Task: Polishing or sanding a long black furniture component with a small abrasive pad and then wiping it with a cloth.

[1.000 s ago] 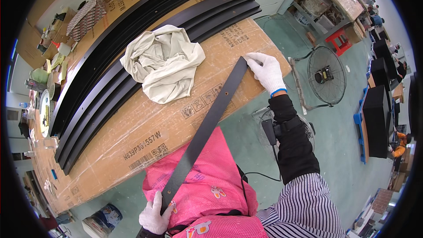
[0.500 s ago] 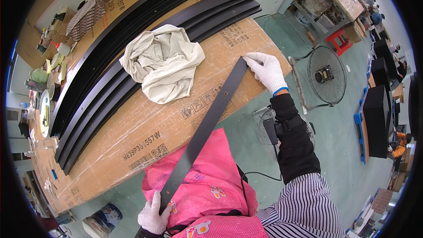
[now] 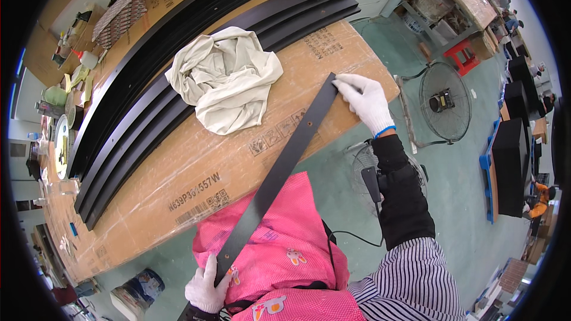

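Observation:
A long flat black strip (image 3: 275,175) with small holes runs slantwise from my lap up over the edge of the cardboard-covered table. My right hand (image 3: 367,102), in a white knit glove, pinches its far end between thumb and fingers. Down at the near end, my gloved left hand (image 3: 205,287) is closed around the strip beside my pink apron (image 3: 297,244). Left of the strip's far half lies a crumpled cream cloth (image 3: 226,77), partly over a row of similar curved black strips (image 3: 137,119).
Cardboard (image 3: 190,181) covers the table, whose near edge passes in front of me. Bottles and small tools lie at its far left. To the right, a floor fan (image 3: 443,102) and a red stool (image 3: 461,56) stand on the green floor. A bucket (image 3: 143,291) is at lower left.
The view has shifted slightly. Both hands keep their hold on the strip's two ends, and it lies at nearly the same slant.

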Motion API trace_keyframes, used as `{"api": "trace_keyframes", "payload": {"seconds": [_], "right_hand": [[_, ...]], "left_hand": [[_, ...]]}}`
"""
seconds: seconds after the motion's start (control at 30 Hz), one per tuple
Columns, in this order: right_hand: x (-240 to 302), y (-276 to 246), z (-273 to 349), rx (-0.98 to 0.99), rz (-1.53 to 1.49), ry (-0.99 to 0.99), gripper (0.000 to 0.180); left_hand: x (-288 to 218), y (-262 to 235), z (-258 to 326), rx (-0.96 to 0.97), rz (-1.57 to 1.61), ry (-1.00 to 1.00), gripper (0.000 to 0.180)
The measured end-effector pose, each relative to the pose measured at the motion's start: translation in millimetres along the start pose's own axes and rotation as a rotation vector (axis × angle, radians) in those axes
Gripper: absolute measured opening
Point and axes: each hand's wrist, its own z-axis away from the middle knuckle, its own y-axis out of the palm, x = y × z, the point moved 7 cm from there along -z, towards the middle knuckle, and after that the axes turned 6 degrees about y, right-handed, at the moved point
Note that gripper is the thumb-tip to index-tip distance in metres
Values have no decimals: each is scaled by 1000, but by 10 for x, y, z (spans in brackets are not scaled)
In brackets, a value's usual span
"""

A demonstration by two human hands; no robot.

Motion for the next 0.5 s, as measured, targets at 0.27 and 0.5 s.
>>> {"api": "trace_keyframes", "payload": {"seconds": [0.27, 0.5], "right_hand": [[126, 188, 415, 162, 119, -212, 30], [108, 231, 453, 265, 121, -172, 28]], "left_hand": [[1, -17, -37, -67, 29, 16, 81], [4, -11, -34, -79, 23, 6, 81]]}}
